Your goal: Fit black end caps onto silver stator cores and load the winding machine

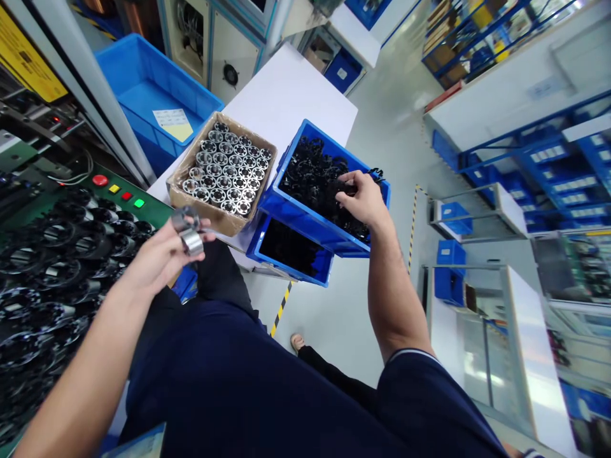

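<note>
My left hand [160, 254] is closed on two short metal rings [193, 242], held at the fingertips left of the carton. Its palm is turned partly upward. My right hand [365, 200] reaches into a blue bin [310, 222] heaped with black plastic parts [310, 168]. Its thumb and fingers are curled round a dark piece among them, whose shape is mostly hidden. Between the hands stands a cardboard carton [214, 221] lined with clear film. Rows of silver slotted metal cores [226, 170] fill it.
A white table [296, 83] bears the carton and bin. Below the bin sits another blue bin [291, 270] with black contents. At left, a green machine panel [119, 196] with buttons adjoins many black ring-shaped parts [57, 273]. A large blue tub [143, 89] stands behind.
</note>
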`<state>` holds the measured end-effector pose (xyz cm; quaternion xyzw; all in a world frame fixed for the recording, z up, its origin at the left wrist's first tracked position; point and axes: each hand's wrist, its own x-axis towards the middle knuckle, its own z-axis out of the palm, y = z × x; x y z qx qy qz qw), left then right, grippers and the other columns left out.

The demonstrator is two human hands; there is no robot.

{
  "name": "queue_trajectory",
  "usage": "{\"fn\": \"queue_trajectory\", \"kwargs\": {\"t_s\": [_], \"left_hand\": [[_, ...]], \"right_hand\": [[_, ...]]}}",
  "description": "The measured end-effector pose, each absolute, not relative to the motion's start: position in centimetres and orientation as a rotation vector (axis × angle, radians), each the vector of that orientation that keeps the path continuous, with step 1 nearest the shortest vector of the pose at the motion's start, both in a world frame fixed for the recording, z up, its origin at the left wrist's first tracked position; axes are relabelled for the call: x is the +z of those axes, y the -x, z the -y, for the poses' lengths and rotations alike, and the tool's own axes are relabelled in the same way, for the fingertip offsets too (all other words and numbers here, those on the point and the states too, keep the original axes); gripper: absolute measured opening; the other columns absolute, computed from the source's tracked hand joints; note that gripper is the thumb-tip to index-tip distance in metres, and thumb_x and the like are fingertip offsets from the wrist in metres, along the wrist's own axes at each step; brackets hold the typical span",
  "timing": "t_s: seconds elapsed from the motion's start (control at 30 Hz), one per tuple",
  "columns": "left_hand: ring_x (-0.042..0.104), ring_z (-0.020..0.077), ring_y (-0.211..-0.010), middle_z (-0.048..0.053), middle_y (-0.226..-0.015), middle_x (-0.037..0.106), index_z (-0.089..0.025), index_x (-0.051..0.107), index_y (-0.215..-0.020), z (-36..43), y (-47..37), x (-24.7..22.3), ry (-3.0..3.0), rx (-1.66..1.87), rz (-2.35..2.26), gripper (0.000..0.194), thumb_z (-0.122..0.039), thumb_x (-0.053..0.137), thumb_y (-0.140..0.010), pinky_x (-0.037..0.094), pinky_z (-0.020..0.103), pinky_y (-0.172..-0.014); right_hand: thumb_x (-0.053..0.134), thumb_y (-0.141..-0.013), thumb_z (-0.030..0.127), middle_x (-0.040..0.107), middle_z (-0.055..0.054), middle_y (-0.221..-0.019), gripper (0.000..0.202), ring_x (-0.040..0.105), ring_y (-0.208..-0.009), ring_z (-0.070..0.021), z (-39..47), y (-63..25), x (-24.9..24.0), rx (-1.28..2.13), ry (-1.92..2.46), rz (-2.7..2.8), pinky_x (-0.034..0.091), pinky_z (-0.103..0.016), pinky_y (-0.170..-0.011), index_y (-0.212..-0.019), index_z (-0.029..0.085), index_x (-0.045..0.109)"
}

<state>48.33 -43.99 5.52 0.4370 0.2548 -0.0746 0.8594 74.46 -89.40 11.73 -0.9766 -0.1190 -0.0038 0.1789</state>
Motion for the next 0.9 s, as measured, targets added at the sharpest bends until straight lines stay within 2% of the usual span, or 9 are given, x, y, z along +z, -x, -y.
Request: {"fn": "queue_trajectory", "kwargs": {"t_s": [0.07,0.13,0.2,0.3,0.47,0.63,0.77,0.83,0.9], "left_hand": [[0.088,0.0345,-0.109,0.018,-0.149,0.086,-0.023,0.078,-0.113,45.3,-44.4,4.8,-0.764,-0.216,-0.517,0.049,-0.022,0.09,-0.065,0.069,0.032,-0.062],[0.084,0.0304,-0.094,0.021,-0.145,0.087,-0.021,0.077,-0.106,46.6,-41.1,4.0,-0.673,-0.232,-0.52,0.034,-0.039,0.092,-0.081,0.064,0.032,-0.054],[0.077,0.0243,-0.079,0.021,-0.132,0.088,-0.02,0.073,-0.098,47.9,-38.6,2.9,-0.636,-0.22,-0.557,0.038,-0.056,0.089,-0.097,0.054,0.027,-0.046],[0.068,0.0204,-0.068,0.014,-0.105,0.084,-0.021,0.072,-0.1,49.5,-35.8,1.4,-0.634,-0.197,-0.574,0.051,-0.069,0.091,-0.1,0.044,0.021,-0.04],[0.063,0.0223,-0.068,0.008,-0.09,0.075,-0.021,0.079,-0.134,50.3,-33.1,0.7,-0.651,-0.161,-0.554,0.063,-0.071,0.092,-0.097,0.055,0.027,-0.043],[0.059,0.0224,-0.075,0.006,-0.089,0.066,-0.02,0.08,-0.112,49.9,-32.9,1.3,-0.619,-0.117,-0.593,0.044,-0.061,0.089,-0.101,0.055,0.027,-0.044],[0.062,0.0224,-0.078,0.005,-0.09,0.064,-0.021,0.078,-0.109,50.1,-33.7,3.0,-0.588,-0.07,-0.583,0.057,-0.073,0.096,-0.095,0.049,0.024,-0.04],[0.065,0.0228,-0.078,0.005,-0.091,0.065,-0.022,0.076,-0.109,50.3,-34.2,4.5,-0.591,-0.047,-0.542,0.063,-0.079,0.097,-0.092,0.048,0.024,-0.039],[0.066,0.0237,-0.075,0.003,-0.087,0.063,-0.025,0.073,-0.111,50.6,-34.7,6.2,-0.636,-0.019,-0.481,0.065,-0.085,0.092,-0.095,0.048,0.027,-0.04]], "right_hand": [[0.076,-0.093,0.034,0.083,-0.016,-0.134,0.045,0.078,-0.096,-0.0293,89.0,-74.4,12.0,-0.021,2.749,0.301,0.072,-0.05,-0.097,-0.137,0.025,0.083],[0.073,-0.099,0.037,0.087,-0.013,-0.12,0.036,0.077,-0.088,-0.0279,88.4,-74.3,12.1,0.001,2.739,0.299,0.071,-0.046,-0.09,-0.132,0.025,0.082],[0.074,-0.101,0.04,0.088,-0.01,-0.104,0.028,0.077,-0.086,-0.028,87.7,-74.2,12.1,0.002,2.74,0.311,0.069,-0.045,-0.091,-0.123,0.026,0.084],[0.075,-0.098,0.038,0.087,-0.01,-0.102,0.02,0.078,-0.09,-0.0284,86.5,-74.2,11.8,-0.088,2.741,0.29,0.069,-0.046,-0.099,-0.112,0.025,0.081],[0.063,-0.102,0.032,0.085,-0.015,-0.123,0.042,0.084,-0.092,-0.0273,85.1,-74.4,10.5,-0.278,2.674,0.16,0.071,-0.046,-0.091,-0.141,0.02,0.072],[0.068,-0.109,0.05,0.082,-0.011,-0.117,0.033,0.082,-0.096,-0.0299,84.6,-74.5,10.5,-0.619,2.468,0.16,0.073,-0.057,-0.101,-0.129,0.025,0.073],[0.064,-0.119,0.069,0.079,-0.006,-0.108,0.039,0.071,-0.079,-0.0225,81.4,-69.6,12.1,-0.621,2.286,0.316,0.07,-0.046,-0.076,-0.127,0.033,0.074],[0.073,-0.119,0.066,0.081,-0.007,-0.109,0.031,0.071,-0.079,-0.0227,78.2,-64.2,12.8,-0.519,2.147,0.538,0.066,-0.044,-0.068,-0.124,0.036,0.08],[0.087,-0.112,0.054,0.085,-0.008,-0.116,0.019,0.081,-0.1,-0.0305,74.3,-57.9,13.4,-0.345,2.029,0.788,0.071,-0.05,-0.078,-0.121,0.037,0.09]]}}
